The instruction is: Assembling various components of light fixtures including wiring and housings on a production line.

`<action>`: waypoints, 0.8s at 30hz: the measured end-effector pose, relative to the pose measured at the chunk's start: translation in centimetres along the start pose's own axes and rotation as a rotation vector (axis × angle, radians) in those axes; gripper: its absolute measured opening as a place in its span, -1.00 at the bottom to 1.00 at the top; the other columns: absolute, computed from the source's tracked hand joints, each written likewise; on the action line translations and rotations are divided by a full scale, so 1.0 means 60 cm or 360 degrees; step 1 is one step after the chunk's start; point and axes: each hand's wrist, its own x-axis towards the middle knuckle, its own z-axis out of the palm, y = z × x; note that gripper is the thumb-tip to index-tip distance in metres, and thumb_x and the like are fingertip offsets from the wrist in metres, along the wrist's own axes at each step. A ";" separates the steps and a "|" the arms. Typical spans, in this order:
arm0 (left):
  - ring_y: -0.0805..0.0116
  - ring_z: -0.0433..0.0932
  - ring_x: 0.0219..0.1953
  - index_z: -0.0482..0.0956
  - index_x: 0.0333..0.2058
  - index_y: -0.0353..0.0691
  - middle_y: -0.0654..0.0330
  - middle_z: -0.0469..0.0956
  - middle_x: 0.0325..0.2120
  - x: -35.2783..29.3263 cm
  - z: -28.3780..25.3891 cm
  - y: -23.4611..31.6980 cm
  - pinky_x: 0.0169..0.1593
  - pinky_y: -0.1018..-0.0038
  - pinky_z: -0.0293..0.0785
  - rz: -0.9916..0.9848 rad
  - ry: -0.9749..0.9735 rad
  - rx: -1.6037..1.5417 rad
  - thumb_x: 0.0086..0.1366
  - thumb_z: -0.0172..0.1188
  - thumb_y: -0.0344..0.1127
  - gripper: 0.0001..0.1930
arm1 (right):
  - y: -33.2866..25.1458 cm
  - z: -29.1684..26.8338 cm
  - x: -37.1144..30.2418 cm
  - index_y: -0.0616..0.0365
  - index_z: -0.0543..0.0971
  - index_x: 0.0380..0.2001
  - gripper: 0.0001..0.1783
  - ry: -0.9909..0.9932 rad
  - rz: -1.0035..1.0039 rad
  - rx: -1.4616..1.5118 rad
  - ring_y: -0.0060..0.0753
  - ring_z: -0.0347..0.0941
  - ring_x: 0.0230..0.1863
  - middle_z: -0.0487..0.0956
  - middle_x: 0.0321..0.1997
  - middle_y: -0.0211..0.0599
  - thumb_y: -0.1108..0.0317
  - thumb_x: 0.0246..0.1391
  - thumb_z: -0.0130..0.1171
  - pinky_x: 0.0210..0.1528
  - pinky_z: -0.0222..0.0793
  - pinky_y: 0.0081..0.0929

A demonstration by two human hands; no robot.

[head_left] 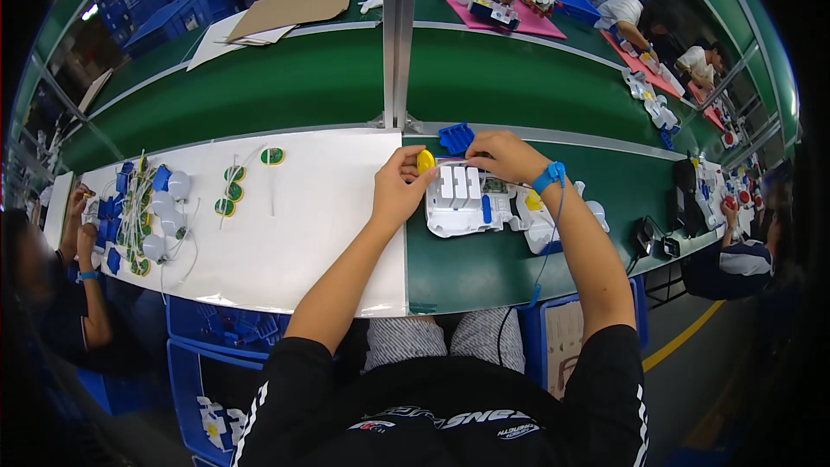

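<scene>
The fingers of the left hand (399, 183) pinch a small yellow round part (425, 160), held just above the upper left corner of a white plastic assembly (462, 199). The fingers of the right hand (504, 156) curl together at the assembly's top edge; whether they pinch anything there cannot be told. A blue wrist strap (549, 176) circles the right wrist, and its coiled cord (553, 242) hangs down across the bench edge.

The white plastic assembly lies flat on the green bench (484, 268), directly in front of the person, with a blue clip and a yellow piece set into it. Just behind it sits a blue plastic piece (456, 137). To its right lie more white parts (596, 214), close beside it.

To the left, a white sheet (303, 233) covers the bench. On it lie green round parts (232, 192) with thin wires, and farther left a cluster of blue and white parts (143, 212), where another person's hand (79, 207) works.

A metal post (399, 35) rises behind the work area. Beyond it, cardboard sheets (290, 10) rest on the far green surface, and other people work at pink mats (527, 22). Blue bins (216, 333) stand under the bench.
</scene>
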 end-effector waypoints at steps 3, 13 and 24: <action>0.44 0.63 -0.27 0.57 0.05 -0.28 0.08 0.68 -0.19 0.006 -0.013 0.010 -0.16 0.54 0.58 0.0033 -0.0057 0.0127 0.20 0.43 -0.40 -0.56 | -0.004 -0.009 0.002 0.22 0.70 -0.22 -0.78 -0.0136 -0.0023 -0.0002 -0.08 0.56 -0.13 0.63 -0.19 -0.16 0.30 0.16 0.26 -0.06 0.49 -0.23; 0.29 0.64 -0.29 0.59 0.07 -0.24 0.01 0.69 -0.20 0.010 -0.039 0.032 -0.13 0.45 0.59 0.0146 -0.0412 0.0547 0.19 0.40 -0.37 -0.56 | 0.008 -0.002 -0.002 0.20 0.74 -0.26 -0.81 -0.0338 -0.0047 0.0034 -0.10 0.59 -0.12 0.68 -0.19 -0.17 0.36 0.12 0.24 -0.01 0.49 -0.24; 0.24 0.65 -0.29 0.60 -0.02 -0.28 -0.01 0.68 -0.19 0.010 -0.062 0.030 -0.14 0.40 0.60 0.0104 -0.0393 0.0618 0.15 0.38 -0.37 -0.61 | -0.112 0.020 -0.039 0.10 0.69 -0.09 -0.58 0.0309 -0.0106 -0.0369 -0.16 0.52 0.04 0.66 -0.02 -0.23 0.10 0.04 0.36 0.05 0.35 -0.22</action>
